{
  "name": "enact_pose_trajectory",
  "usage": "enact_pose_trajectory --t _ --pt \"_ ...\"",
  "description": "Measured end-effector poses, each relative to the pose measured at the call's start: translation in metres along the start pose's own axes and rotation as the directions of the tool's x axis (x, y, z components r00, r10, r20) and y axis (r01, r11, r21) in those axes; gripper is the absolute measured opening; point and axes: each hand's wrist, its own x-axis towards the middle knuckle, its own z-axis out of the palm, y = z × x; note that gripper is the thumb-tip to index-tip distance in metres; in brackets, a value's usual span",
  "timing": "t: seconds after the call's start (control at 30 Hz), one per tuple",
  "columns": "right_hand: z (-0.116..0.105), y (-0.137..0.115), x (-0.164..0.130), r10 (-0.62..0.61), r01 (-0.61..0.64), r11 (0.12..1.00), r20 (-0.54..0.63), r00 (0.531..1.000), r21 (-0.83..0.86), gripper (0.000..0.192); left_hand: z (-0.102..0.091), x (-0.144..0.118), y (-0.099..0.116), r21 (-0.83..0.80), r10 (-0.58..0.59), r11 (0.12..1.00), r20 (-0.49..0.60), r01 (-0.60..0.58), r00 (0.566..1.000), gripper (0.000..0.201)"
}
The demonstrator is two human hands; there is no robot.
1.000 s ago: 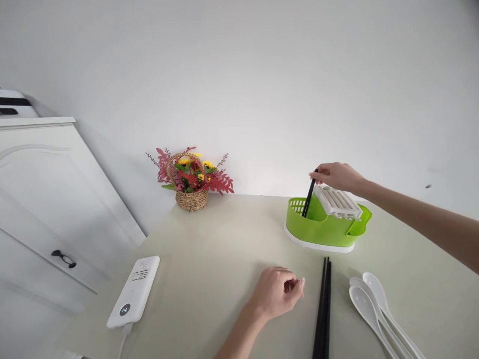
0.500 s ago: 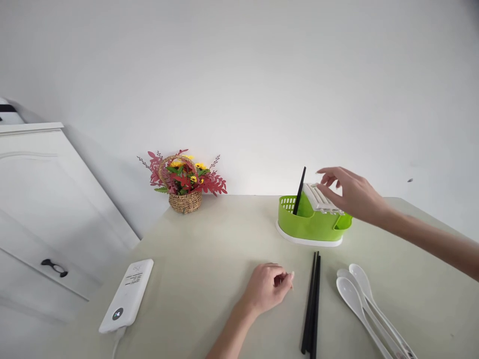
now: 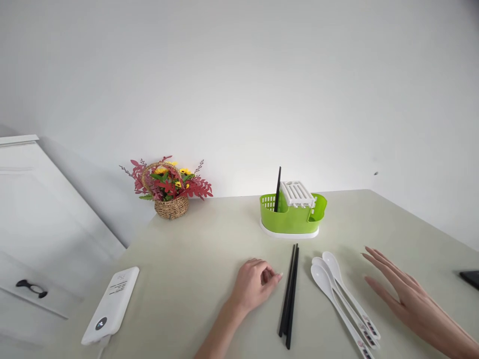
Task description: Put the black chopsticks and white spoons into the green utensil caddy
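**One chopstick stowed, the rest waiting**

A single chopstick [image 3: 277, 189] stands in the green holder [image 3: 292, 219]. Loose chopsticks [image 3: 289, 294] lie just beside the left hand [image 3: 256, 284], curled and empty. The right hand [image 3: 404, 296], spread open and empty, hovers near the spoons [image 3: 342, 299]; picking one up looks the likely next move.

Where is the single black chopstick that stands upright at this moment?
In the head view the chopstick stands in the left compartment of the green holder, beside its white rack, at the table's far side, right of the flower basket.
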Motion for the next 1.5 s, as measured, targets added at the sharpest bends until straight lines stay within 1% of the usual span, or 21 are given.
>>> enact_pose_trajectory --t 0.07,0.13,0.2,0.3,0.43,0.57,0.7,0.97,1.13,1.27,1.37,1.5 --pt "0.011 0.003 -0.007 0.098 -0.099 0.994 0.026 0.995 0.039 0.066 0.005 -0.001 0.005 0.047 -0.029 0.998 -0.041 0.031 0.999 0.027" --pt "0.019 0.000 -0.010 0.158 -0.160 0.985 0.035 0.987 0.058 0.068 0.010 -0.003 0.009 0.103 -0.048 0.993 -0.091 0.057 0.995 0.030" --pt "0.024 -0.006 -0.011 0.160 -0.162 0.985 0.035 0.986 0.059 0.070 0.014 -0.005 0.013 0.147 -0.056 0.986 -0.129 0.075 0.990 0.034" --pt "0.025 -0.013 -0.011 0.152 -0.154 0.986 0.038 0.988 0.066 0.070 0.017 -0.008 0.018 0.187 -0.072 0.977 -0.155 0.101 0.985 0.038" --pt "0.021 -0.015 -0.010 0.219 -0.223 0.968 0.048 0.974 0.111 0.066 0.018 -0.009 0.021 0.198 -0.094 0.972 -0.157 0.125 0.983 0.039" --pt "0.020 -0.015 -0.009 0.224 -0.227 0.965 0.036 0.974 0.132 0.064 0.016 -0.008 0.026 0.205 -0.106 0.969 -0.140 0.134 0.984 0.035" --pt "0.017 -0.019 -0.008 0.252 -0.255 0.955 0.040 0.967 0.148 0.065 0.014 -0.007 0.030 0.248 -0.107 0.960 -0.113 0.132 0.988 0.027" --pt "0.012 -0.023 -0.005 0.276 -0.281 0.941 0.055 0.960 0.186 0.067 0.010 0.000 0.035 0.273 -0.170 0.945 -0.063 0.180 0.984 0.027" --pt "0.015 -0.023 -0.004 0.267 -0.267 0.941 0.028 0.963 0.206 0.065 0.010 0.001 0.042 0.299 -0.200 0.932 -0.051 0.206 0.978 0.029" --pt "0.015 -0.024 -0.003 0.306 -0.311 0.921 0.059 0.950 0.233 0.066 0.008 0.002 0.046 0.312 -0.205 0.928 -0.036 0.205 0.978 0.029" --pt "0.014 -0.024 -0.003 0.318 -0.326 0.912 0.073 0.945 0.247 0.067 0.002 0.004 0.045 0.297 -0.242 0.928 0.018 0.226 0.970 0.026" --pt "0.013 -0.023 -0.004 0.334 -0.344 0.900 0.082 0.939 0.267 0.063 -0.014 0.007 0.040 0.257 -0.312 0.926 0.099 0.278 0.945 0.021"
